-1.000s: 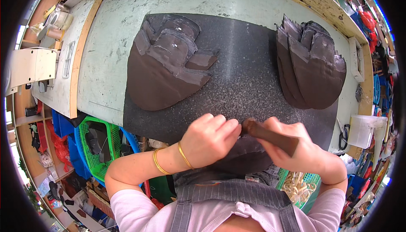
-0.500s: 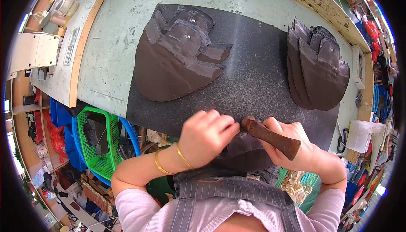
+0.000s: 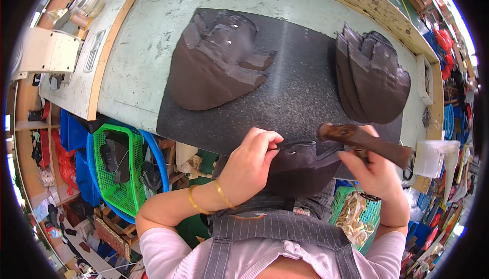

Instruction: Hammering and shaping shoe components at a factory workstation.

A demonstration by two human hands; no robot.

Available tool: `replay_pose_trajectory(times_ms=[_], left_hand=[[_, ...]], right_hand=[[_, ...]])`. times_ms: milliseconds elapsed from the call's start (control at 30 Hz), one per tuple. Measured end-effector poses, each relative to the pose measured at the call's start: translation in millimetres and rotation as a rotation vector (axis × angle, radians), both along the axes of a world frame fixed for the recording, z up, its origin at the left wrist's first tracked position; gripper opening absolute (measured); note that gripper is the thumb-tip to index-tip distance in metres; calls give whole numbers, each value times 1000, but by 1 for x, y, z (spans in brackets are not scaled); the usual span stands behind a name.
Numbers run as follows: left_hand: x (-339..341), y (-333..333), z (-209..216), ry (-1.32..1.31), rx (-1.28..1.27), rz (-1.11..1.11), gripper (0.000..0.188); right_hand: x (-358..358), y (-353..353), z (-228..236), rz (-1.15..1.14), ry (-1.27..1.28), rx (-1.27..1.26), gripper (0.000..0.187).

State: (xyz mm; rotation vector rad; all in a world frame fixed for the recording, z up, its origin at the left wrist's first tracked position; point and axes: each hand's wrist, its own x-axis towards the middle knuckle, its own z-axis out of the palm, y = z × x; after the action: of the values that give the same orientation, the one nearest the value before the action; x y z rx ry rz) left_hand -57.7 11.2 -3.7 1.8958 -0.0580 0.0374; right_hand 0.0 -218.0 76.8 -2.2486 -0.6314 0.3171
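A: Fingers?
B: Left hand pinches the dark-brown curved leather-like piece by its left corner. Right hand curls round the rusty-brown metal hammer, thumb at the piece's right edge.
A: Piece?
B: Between hands, nearside of the speckled black mat.

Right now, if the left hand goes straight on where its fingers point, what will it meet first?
Beyond the dark piece the left hand seems to hold, probably the hammer head to the right. Depth is unclear, so it might pass by.
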Motion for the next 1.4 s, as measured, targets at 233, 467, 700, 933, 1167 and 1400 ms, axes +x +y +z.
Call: replay_pose_trajectory(times_ms=[233, 467, 700, 933, 1167, 1400], left_hand=[[72, 15, 6, -12, 238, -765, 15], [70, 12, -5, -476, 578, -660, 15], [65, 24, -12, -575, 557, -674, 17], [66, 26, -10, -653, 616, -686, 17], [62, 32, -17, -458, 460, -584, 13], [50, 28, -13, -629, 653, -583, 18]], right_hand=[[-18, -11, 12, 0, 49, 61, 26], [-30, 0, -38, 155, 48, -110, 35], [-8, 10, -22, 122, -47, -24, 31], [-5, 17, -31, 229, 63, -97, 36], [3, 17, -25, 200, 104, -100, 31], [10, 23, -24, 263, 25, -110, 40]])
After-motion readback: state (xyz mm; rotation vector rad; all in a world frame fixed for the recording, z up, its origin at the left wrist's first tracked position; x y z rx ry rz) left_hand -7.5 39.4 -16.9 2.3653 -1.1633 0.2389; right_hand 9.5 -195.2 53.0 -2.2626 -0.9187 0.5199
